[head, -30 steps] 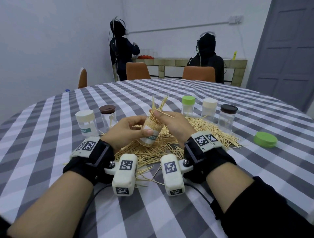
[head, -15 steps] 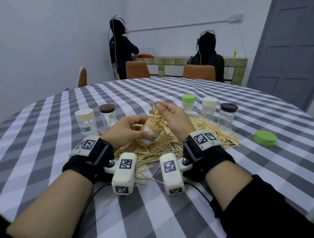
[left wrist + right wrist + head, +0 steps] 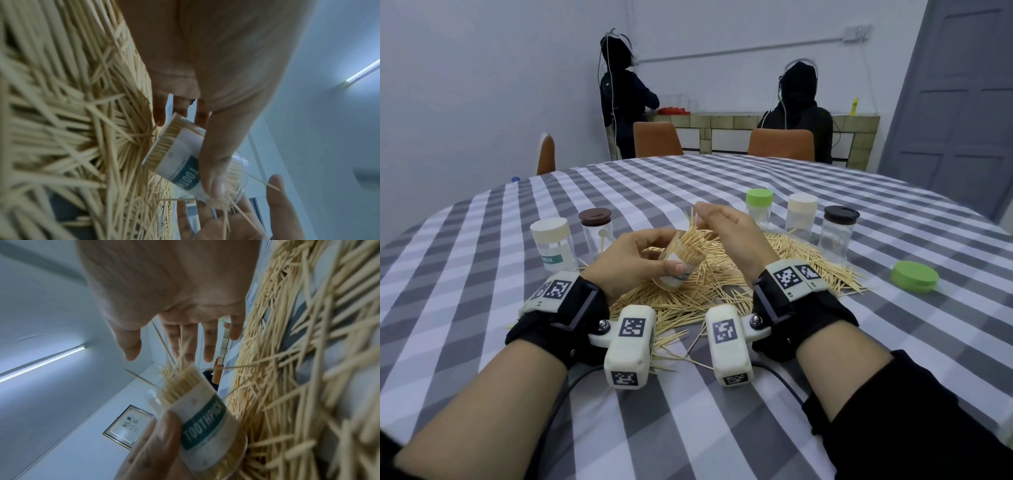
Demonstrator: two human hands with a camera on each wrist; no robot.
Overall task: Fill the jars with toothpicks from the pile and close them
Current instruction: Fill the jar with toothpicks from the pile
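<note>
Toothpick jar point(image 3: 677, 261) sat tilted, clamped in the left hand point(image 3: 631, 262). Right hand point(image 3: 732, 236), fingers apart, should tap stray tips level before capping.

Grey door point(image 3: 959, 85), white walls point(image 3: 465, 85), orange chairs point(image 3: 656, 139)

The jar point(image 3: 202, 417) held in the left hand point(image 3: 156, 443) carries a pale paper label with a dark teal band, and on that band white capitals read "TOOTHPICK". In the left wrist view the same jar's band shows only "TOOT", upside down, the rest covered by the thumb. A cream-lidded jar point(image 3: 555, 245) standing on the table at the left bears a like green band whose visible letters read "PICK". The wrist-worn units point(image 3: 631, 327) carry black-and-white square code markers, not readable as text
</note>
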